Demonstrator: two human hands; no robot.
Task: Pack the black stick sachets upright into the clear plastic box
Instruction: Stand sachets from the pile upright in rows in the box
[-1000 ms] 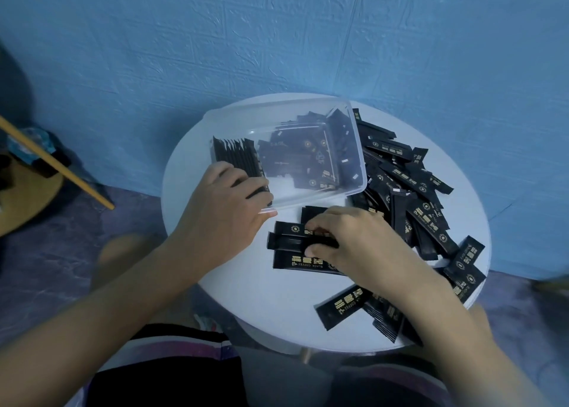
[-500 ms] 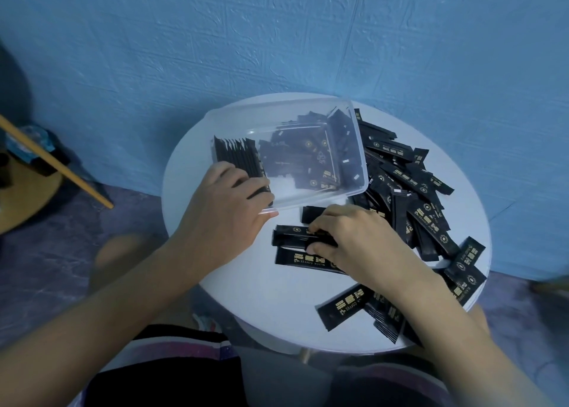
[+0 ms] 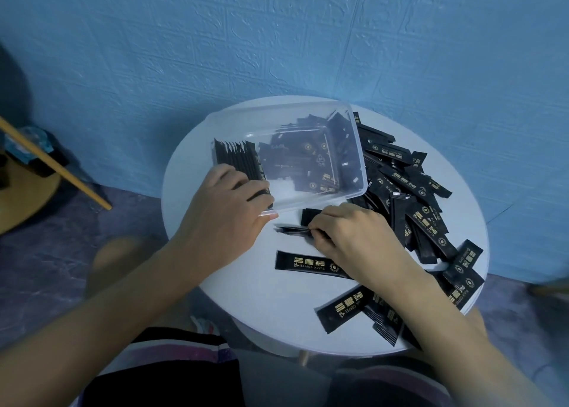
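Sachets first: a thin bundle of sachets [image 3: 291,230] sits on edge on the bench [image 3: 246,299], pinched at one end between the thumb and curled fingers [image 3: 329,222] of the right hand [image 3: 354,240]; count within it unreadable. Just beyond those fingers lies the clear plastic box [image 3: 361,172]; the left hand [image 3: 228,212] grips its near wall, fingers [image 3: 255,191] hooked over the rim, thumb outside, tips against the upright row [image 3: 237,160] standing at that end. Dark shapes show through the rest of the box; whether inside or behind it, cannot tell.

Step in hand, by my reading: gathering and squaring a batch before loading; packing looks early, since most of the stock lies outside the box. Next move calls for lifting the bundle over the near rim, turning it to stand, and seating it flush beside the row; the left fingers must give way without letting the row topple.

Outward: one flat sachet [image 3: 308,263] just bodyward of the right fingers; loose pile [image 3: 415,197] heaped beyond and outboard of them, some pieces at the bench edge. Bench round, white, small; textured blue wall [image 3: 308,37] close behind; dark mottled floor [image 3: 61,246]; wooden stick [image 3: 55,163] slanting well off past the left fingers.
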